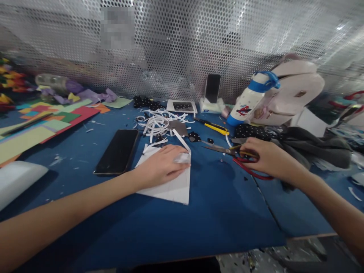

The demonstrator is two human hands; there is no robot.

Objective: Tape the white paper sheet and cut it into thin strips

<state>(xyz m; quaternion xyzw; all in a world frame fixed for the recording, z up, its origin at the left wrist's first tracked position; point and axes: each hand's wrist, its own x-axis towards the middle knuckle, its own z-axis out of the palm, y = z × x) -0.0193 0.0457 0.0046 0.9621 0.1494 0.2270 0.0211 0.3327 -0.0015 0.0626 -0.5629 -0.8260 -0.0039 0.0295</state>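
On the blue bench (204, 231), nearest the wearer, a white sheet (176, 191) lies under the left hand (163, 165), whose slightly parted fingers rest flat on it, while the right hand (261, 157), well apart to the side, has its fingers clamped on the handles of a pair of scissors (227, 149), blades pointing towards the sheet. A black phone (117, 151) lies just beside the left hand, and beyond the sheet come a heap of white paper strips (156, 125), a yellow cutter (216, 129) and, farther back, an upright phone (212, 88) and a tilted bottle (250, 98).
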